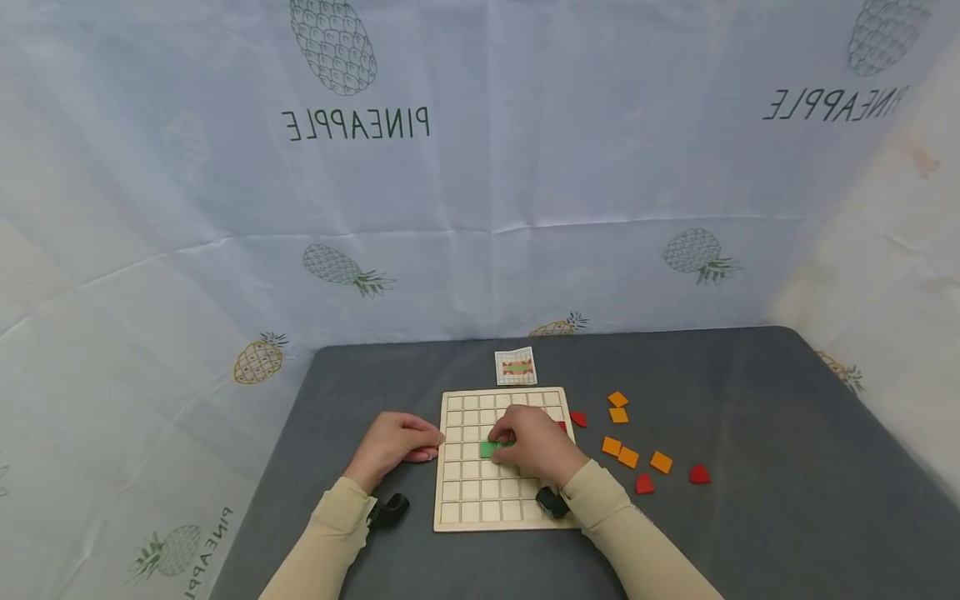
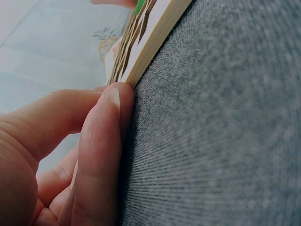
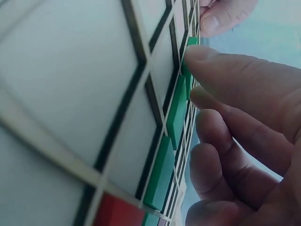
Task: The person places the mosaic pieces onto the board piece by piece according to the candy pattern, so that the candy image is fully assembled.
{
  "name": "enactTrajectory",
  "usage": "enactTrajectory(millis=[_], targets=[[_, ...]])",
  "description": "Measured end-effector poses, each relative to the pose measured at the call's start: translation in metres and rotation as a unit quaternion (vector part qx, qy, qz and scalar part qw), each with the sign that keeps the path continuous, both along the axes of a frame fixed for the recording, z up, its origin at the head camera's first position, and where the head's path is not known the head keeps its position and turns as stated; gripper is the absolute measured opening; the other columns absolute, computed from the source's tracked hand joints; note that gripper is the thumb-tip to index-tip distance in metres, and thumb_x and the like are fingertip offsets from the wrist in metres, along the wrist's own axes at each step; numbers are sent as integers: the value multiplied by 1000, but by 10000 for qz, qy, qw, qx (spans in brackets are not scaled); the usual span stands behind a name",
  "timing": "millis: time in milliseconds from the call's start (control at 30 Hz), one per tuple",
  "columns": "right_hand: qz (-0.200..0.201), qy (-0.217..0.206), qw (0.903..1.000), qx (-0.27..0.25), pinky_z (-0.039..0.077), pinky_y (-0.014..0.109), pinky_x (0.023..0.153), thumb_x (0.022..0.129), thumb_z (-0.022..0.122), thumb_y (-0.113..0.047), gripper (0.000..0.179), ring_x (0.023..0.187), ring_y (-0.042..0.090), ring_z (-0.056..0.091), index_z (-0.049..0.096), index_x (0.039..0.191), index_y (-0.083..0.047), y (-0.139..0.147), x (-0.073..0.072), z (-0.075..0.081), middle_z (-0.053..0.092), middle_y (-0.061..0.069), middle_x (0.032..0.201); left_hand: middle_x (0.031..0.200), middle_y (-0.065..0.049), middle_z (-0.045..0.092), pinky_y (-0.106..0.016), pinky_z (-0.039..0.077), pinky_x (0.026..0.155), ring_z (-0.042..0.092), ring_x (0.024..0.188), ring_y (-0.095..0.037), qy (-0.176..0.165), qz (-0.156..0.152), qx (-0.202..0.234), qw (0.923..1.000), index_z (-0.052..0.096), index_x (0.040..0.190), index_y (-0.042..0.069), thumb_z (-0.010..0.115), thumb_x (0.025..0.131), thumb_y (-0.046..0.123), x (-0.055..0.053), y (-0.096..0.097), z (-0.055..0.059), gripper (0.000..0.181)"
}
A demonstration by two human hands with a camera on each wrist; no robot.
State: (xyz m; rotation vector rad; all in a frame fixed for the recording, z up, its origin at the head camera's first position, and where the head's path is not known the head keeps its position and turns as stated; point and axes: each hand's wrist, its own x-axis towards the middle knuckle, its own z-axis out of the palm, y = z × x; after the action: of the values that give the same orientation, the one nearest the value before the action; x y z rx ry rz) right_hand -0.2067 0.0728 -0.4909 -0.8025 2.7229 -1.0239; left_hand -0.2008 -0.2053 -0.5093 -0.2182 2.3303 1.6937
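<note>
My right hand (image 1: 536, 440) is over the middle of a wooden grid board (image 1: 471, 517), pinching a green square tile (image 1: 487, 450) between thumb and index finger. The right wrist view shows that tile lying on the grid in a line with more green tiles (image 3: 161, 176); a red tile (image 3: 117, 212) lies at the near end. The other right fingers are loosely curled. At the board's left edge, my left hand (image 1: 397, 443) rests on the table, its index fingertip touching the wooden edge (image 2: 157, 44) and its thumb beside that finger.
A small pattern card (image 1: 516, 367) lies behind the board. To the right are several loose orange tiles (image 1: 662, 462) and red pieces (image 1: 700, 474) on the dark grey table (image 1: 772, 500). A printed curtain (image 1: 525, 167) hangs behind the table.
</note>
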Motion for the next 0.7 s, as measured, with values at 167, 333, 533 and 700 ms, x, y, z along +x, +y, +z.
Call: enactTrajectory(millis=[167, 333, 533, 700], targets=[[-24, 73, 10000, 11, 51, 26, 71, 88, 90, -12, 16, 79, 9, 56, 85, 103, -14, -1, 1, 1, 67, -5, 91, 89, -7, 82, -28, 68, 72, 79, 75, -12, 2, 19, -8, 10000, 84, 102, 3, 92, 87, 22, -1, 1, 0, 26], [-70, 100, 9999, 45, 51, 26, 70, 88, 90, -10, 15, 78, 10, 55, 85, 101, -14, -2, 3, 2, 66, -4, 89, 89, -7, 82, -28, 68, 72, 80, 75, -12, -10, 7, 4, 10000, 84, 102, 3, 92, 86, 22, -1, 1, -1, 26], [-146, 39, 9999, 24, 52, 27, 72, 88, 90, -10, 14, 79, 11, 57, 85, 100, -14, -2, 2, 1, 67, -2, 90, 89, -7, 82, -28, 68, 72, 79, 74, -11, -33, -15, 6, 10000, 84, 101, 3, 92, 87, 21, -2, 2, 0, 24], [-71, 65, 9999, 39, 52, 27, 71, 89, 89, -11, 14, 79, 10, 57, 84, 101, -14, -1, 0, 0, 68, -2, 91, 90, -8, 82, -27, 68, 72, 79, 75, -11, -84, -12, -9, 10000, 84, 102, 3, 92, 87, 21, -2, 1, -1, 24]])
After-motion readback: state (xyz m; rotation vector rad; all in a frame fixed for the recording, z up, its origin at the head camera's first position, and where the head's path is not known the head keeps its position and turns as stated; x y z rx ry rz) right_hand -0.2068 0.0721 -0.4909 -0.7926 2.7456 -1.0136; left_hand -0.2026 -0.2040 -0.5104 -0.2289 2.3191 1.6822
